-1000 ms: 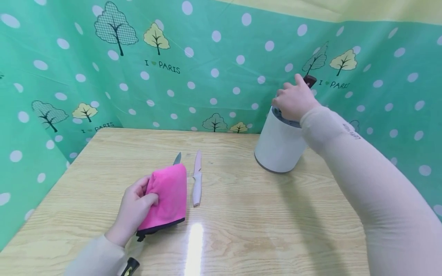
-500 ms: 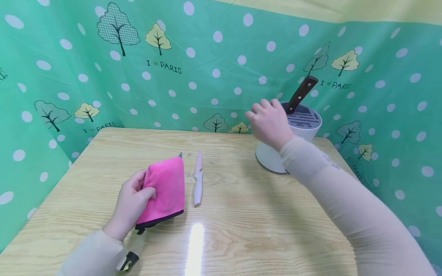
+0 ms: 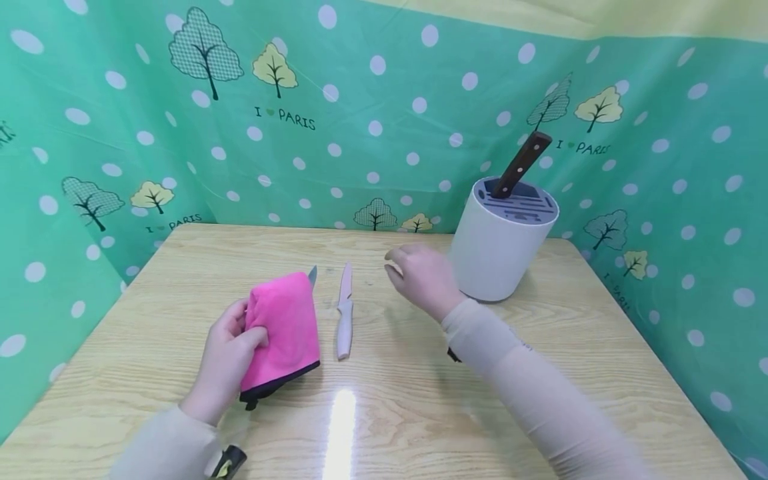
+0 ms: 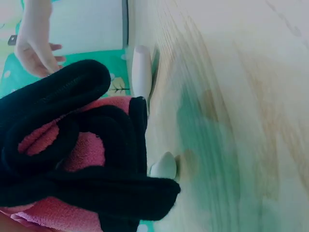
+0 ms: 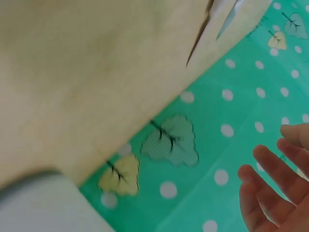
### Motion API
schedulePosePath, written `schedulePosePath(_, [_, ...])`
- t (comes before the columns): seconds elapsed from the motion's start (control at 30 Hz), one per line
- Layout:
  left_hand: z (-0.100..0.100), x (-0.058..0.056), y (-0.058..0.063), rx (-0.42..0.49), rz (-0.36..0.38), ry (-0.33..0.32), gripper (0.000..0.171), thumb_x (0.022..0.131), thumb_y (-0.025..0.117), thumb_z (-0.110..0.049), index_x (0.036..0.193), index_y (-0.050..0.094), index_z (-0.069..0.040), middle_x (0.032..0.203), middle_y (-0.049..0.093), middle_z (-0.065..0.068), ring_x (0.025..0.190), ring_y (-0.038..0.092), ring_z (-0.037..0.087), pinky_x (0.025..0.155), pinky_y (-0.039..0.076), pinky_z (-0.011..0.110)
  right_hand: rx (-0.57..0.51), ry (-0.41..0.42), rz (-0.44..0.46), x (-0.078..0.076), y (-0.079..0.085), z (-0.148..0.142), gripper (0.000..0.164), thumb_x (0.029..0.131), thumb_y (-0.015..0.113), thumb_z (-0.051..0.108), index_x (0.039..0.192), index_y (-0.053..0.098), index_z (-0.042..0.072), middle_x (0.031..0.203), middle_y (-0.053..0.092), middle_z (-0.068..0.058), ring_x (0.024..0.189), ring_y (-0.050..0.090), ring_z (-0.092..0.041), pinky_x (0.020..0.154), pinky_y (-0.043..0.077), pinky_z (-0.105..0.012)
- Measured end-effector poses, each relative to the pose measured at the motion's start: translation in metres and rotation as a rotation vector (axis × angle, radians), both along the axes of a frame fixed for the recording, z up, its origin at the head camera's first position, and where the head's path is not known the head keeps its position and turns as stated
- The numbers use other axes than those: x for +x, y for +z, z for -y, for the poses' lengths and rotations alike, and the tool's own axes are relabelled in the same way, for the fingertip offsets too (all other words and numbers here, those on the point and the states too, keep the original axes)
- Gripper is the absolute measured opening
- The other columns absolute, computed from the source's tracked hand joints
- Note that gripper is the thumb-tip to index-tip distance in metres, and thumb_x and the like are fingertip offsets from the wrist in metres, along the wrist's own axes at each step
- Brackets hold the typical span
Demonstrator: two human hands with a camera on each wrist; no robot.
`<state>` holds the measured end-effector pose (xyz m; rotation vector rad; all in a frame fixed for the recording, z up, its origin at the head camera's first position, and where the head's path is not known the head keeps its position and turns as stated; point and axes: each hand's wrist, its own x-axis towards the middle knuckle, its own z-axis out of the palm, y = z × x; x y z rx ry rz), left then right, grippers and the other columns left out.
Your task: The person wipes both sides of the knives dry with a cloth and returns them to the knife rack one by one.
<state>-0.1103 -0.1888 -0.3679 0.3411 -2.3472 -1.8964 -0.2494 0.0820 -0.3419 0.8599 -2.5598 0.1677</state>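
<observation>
My left hand [image 3: 225,350] grips a folded pink towel [image 3: 285,330] with black edging, thumb on its front. Behind the towel lies a knife, its blade tip [image 3: 313,275] showing in the head view; a pale handle end [image 4: 164,166] peeks out below the towel in the left wrist view. Just right of the towel, a knife with a white handle [image 3: 344,327] lies flat, blade pointing away. My right hand [image 3: 426,277] is in the air between that knife and the knife block [image 3: 495,257], holding nothing, fingers loosely bent [image 5: 280,174].
The white knife block stands at the back right with a dark-handled knife [image 3: 522,163] upright in its slotted top. A green dotted curtain [image 3: 372,107] hangs behind the wooden table [image 3: 408,413]. A black wrist strap [image 3: 228,461] shows beside my left sleeve.
My right hand has come away from the knife block, moving left and down, leaving the dark-handled knife standing in it. My left hand and the towel have barely shifted.
</observation>
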Motion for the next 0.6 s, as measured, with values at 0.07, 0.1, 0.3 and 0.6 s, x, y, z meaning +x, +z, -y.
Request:
schedulePosePath(0.07, [-0.001,0.000,-0.001,0.016,0.020,0.007,0.057,0.087,0.046,0.008,0.143,0.042,-0.001,0.103,0.061,-0.004,0.089,0.052,0.004,0.077,0.045,0.013,-0.009,-0.023,0.092,0.005,-0.006,0.006,0.021,0.096,0.064,0.027,0.110,0.072,0.015,0.101,0.075,-0.001,0.088,0.070,-0.017,0.072,0.057,-0.031])
schedulePosePath(0.1, [-0.001,-0.001,-0.001,0.020,0.029,0.010,0.058,0.087,0.046,0.008,0.145,0.040,-0.002,0.108,0.061,-0.001,0.090,0.052,0.004,0.078,0.045,0.013,-0.012,-0.031,0.133,0.007,-0.009,0.009,0.022,0.096,0.063,0.028,0.111,0.072,0.015,0.102,0.075,-0.001,0.089,0.070,-0.017,0.073,0.058,-0.031])
schedulePosePath(0.3, [-0.001,-0.003,-0.006,0.058,0.083,0.010,0.063,0.088,0.046,0.006,0.149,0.035,-0.003,0.117,0.057,0.006,0.092,0.051,0.005,0.080,0.045,0.014,-0.027,-0.063,0.289,0.017,-0.027,0.027,0.026,0.098,0.060,0.033,0.114,0.071,0.015,0.103,0.076,-0.001,0.088,0.071,-0.015,0.075,0.057,-0.029])
schedulePosePath(0.6, [0.003,-0.012,-0.015,0.157,0.187,0.005,0.063,0.094,0.043,-0.006,0.154,0.027,-0.010,0.144,0.040,0.009,0.111,0.047,0.013,0.088,0.044,0.018,-0.075,-0.089,0.522,0.019,-0.048,0.052,0.033,0.095,0.064,0.041,0.105,0.073,0.011,0.074,0.069,0.001,0.065,0.055,-0.010,0.061,0.046,-0.023])
